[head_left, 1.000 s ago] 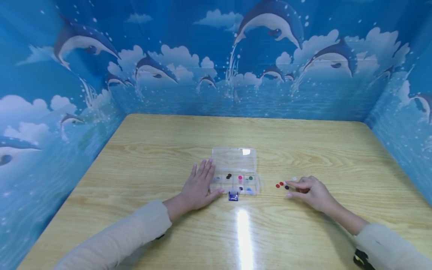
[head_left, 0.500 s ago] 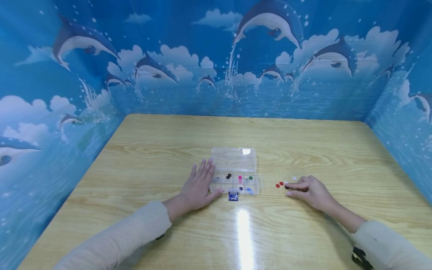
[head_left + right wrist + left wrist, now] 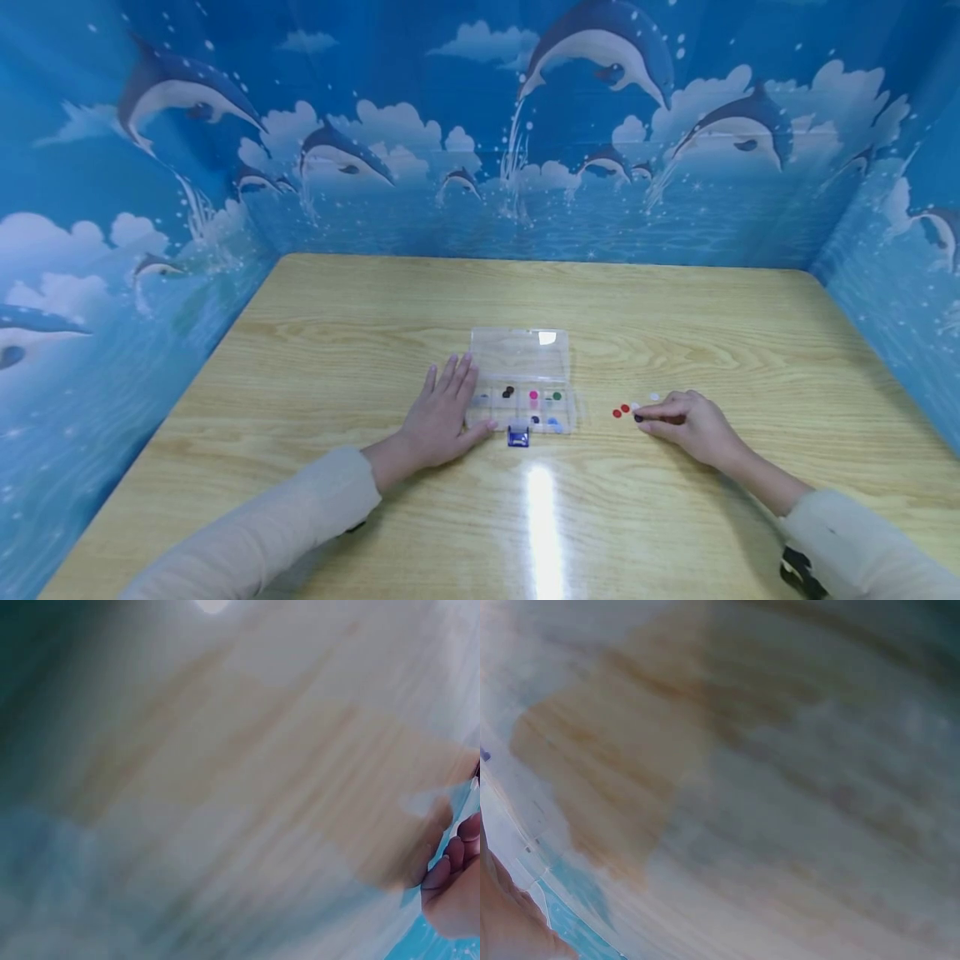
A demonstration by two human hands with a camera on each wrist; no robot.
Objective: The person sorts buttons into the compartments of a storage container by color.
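Dark disc [image 3: 638,417], lower right of frame: right hand [image 3: 695,427] pinched it between fingers; left hand [image 3: 442,419] lay outstretched; straight lift seemed safest.

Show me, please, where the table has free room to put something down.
Free: the table behind the box, up to the curtain; also the near part between the sleeves. Crowded: the middle, with left hand, box, loose discs and right hand.
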